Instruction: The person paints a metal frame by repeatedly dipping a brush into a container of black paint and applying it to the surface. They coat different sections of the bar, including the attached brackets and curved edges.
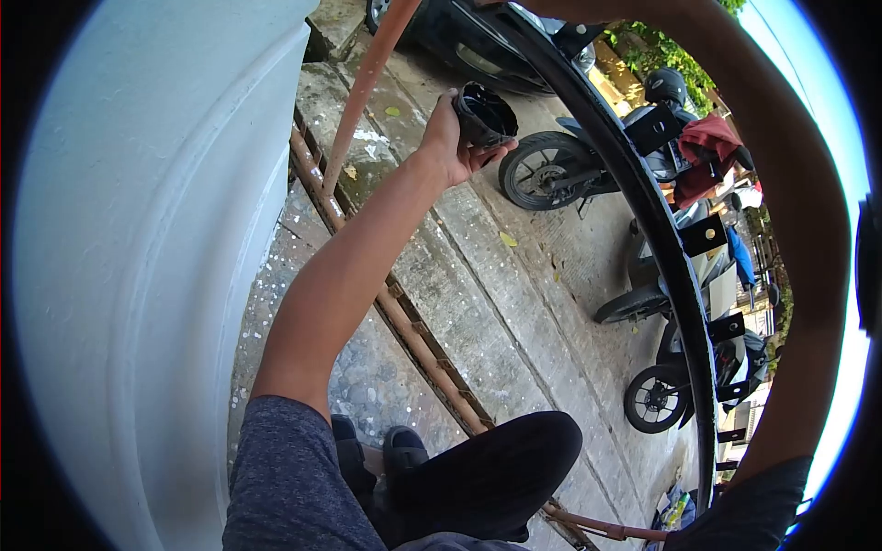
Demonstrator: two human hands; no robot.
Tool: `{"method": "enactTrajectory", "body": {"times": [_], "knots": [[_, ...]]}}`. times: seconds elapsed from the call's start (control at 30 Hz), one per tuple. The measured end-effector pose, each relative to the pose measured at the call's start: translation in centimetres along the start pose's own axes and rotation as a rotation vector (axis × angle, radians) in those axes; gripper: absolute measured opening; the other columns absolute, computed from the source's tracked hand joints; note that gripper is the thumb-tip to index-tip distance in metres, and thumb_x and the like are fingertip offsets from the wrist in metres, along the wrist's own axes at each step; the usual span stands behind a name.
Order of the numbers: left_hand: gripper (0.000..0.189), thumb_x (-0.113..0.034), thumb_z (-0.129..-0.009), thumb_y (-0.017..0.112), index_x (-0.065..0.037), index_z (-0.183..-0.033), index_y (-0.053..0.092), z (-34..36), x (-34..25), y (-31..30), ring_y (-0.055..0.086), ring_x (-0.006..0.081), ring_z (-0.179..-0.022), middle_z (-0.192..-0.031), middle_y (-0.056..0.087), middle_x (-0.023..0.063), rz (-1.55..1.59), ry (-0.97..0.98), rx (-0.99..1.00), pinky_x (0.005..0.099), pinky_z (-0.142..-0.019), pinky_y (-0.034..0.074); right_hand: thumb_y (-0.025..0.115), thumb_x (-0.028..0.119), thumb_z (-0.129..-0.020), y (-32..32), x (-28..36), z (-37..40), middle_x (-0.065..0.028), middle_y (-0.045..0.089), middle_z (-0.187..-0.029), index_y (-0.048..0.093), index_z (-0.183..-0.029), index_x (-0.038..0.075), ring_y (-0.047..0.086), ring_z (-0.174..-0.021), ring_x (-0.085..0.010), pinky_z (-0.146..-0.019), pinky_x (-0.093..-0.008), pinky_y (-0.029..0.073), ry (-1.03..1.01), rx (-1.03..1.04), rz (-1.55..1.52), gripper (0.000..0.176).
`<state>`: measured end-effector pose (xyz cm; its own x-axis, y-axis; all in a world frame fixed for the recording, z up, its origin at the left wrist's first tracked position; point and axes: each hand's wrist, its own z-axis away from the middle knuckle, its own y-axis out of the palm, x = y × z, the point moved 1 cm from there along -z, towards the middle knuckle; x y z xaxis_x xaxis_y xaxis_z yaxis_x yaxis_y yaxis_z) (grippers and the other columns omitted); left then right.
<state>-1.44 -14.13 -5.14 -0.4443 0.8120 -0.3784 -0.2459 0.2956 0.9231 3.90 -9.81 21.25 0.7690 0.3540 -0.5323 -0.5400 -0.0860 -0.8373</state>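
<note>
My left hand point(450, 147) is wrapped round a small dark cup point(487, 114), holding it out over the pavement. The cup's inside looks black and wet. A black metal rail point(654, 197) with several drilled black tabs point(702, 235) curves down the right side. My right arm point(790, 138) reaches up and over beyond this rail to the top edge. Only a blurred part of my right hand point(588, 7) shows there, and its fingers cannot be made out.
A white wall point(156, 275) fills the left side. A reddish-brown post point(372, 87) rises from a low pipe point(413, 340). Several parked motorcycles point(542, 174) and a dark car point(469, 50) stand beyond. My knee point(542, 450) is bent below.
</note>
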Motion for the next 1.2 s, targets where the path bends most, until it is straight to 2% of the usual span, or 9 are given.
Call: {"method": "enactTrajectory", "body": {"times": [0.13,0.27,0.5,0.7,0.93,1.0,1.07,1.13,1.2], "knots": [[0.071,-0.054,-0.096,0.022,0.007,-0.117,0.052,-0.1,-0.2,-0.4,0.07,0.0324,-0.075,-0.094,0.066,0.0246,0.005,-0.011,-0.01,0.0333,-0.052,0.061,0.065,0.008,-0.084,3.9,0.0,4.7,-0.0097,0.063,-0.086,0.067,-0.097,0.0,0.064,-0.072,-0.0206,-0.068,-0.0363,0.05,-0.298,-0.271,0.218,0.016],[0.071,-0.054,-0.096,0.023,0.008,-0.115,0.052,-0.3,-0.3,-0.7,0.07,0.0324,-0.073,-0.092,0.066,0.0245,0.032,0.0,-0.005,0.0336,-0.05,0.061,0.068,-0.01,-0.069,1.0,4.2,9.7,-0.0076,0.063,-0.087,0.068,-0.1,0.002,0.063,-0.069,-0.0208,-0.059,-0.0365,0.048,-0.147,0.206,0.195,0.033],[0.064,-0.05,-0.097,0.023,0.003,-0.121,0.052,-0.4,-0.4,-0.8,0.07,0.0331,-0.082,-0.101,0.065,0.0229,0.002,-0.019,0.03,0.0332,-0.056,0.062,0.062,-0.015,-0.07,1.9,2.1,6.9,-0.0071,0.057,-0.084,0.068,-0.102,0.005,0.057,-0.061,-0.0212,-0.054,-0.0339,0.044,-0.278,-0.232,0.307,0.038],[0.064,-0.05,-0.097,0.025,0.003,-0.121,0.051,-0.5,-0.3,-0.4,0.07,0.0341,-0.084,-0.102,0.065,0.0237,0.035,-0.007,0.025,0.0343,-0.054,0.062,0.068,-0.008,-0.074,2.6,3.3,11.3,-0.0058,0.057,-0.08,0.069,-0.101,0.007,0.059,-0.062,-0.0191,-0.051,-0.0347,0.044,-0.179,0.051,0.276,0.031],[0.061,-0.047,-0.097,0.027,0.004,-0.117,0.054,-0.3,-0.4,-0.5,0.07,0.0348,-0.083,-0.1,0.066,0.0223,-0.013,0.031,0.016,0.032,-0.057,0.063,0.068,-0.003,-0.077,4.1,1.9,8.1,-0.0044,0.061,-0.092,0.067,-0.099,0.004,0.061,-0.064,-0.019,-0.05,-0.0356,0.045,-0.237,-0.165,0.345,0.023],[0.061,-0.047,-0.097,0.027,0.004,-0.115,0.055,0.1,-0.4,-0.3,0.07,0.0347,-0.084,-0.099,0.066,0.022,-0.054,0.05,-0.003,0.0311,-0.058,0.063,0.062,0.007,-0.082,2.9,3.5,7.1,-0.0069,0.061,-0.071,0.065,-0.084,-0.001,0.062,-0.061,-0.0155,-0.05,-0.0297,0.047,-0.116,0.031,0.379,0.009],[0.063,-0.047,-0.097,0.025,0.005,-0.114,0.056,0.0,0.1,-0.5,0.07,0.0335,-0.083,-0.097,0.066,0.0228,-0.057,0.053,-0.008,0.0319,-0.058,0.063,0.061,0.009,-0.083,3.3,3.5,8.1,-0.0072,0.061,-0.071,0.065,-0.083,-0.001,0.061,-0.06,-0.0151,-0.05,-0.0293,0.047,-0.121,0.088,0.392,0.011],[0.066,-0.048,-0.098,0.02,0.006,-0.114,0.056,-0.2,0.2,-0.5,0.07,0.032,-0.077,-0.092,0.067,0.0242,-0.054,0.047,0.002,0.0349,-0.055,0.061,0.065,0.003,-0.081,4.9,3.1,11.3,-0.0051,0.059,-0.091,0.065,-0.095,0.003,0.06,-0.062,-0.0176,-0.048,-0.0346,0.044,-0.253,-0.004,0.393,0.013],[0.067,-0.048,-0.098,0.02,0.006,-0.115,0.055,-0.3,0.6,-0.4,0.071,0.0323,-0.078,-0.095,0.067,0.025,-0.073,0.045,0.013,0.0336,-0.055,0.061,0.062,0.009,-0.086,4.3,6.3,15.5,-0.0055,0.049,-0.079,0.059,-0.083,0.001,0.052,-0.052,-0.0154,-0.045,-0.0334,0.045,-0.071,0.249,0.259,0.008]]}}
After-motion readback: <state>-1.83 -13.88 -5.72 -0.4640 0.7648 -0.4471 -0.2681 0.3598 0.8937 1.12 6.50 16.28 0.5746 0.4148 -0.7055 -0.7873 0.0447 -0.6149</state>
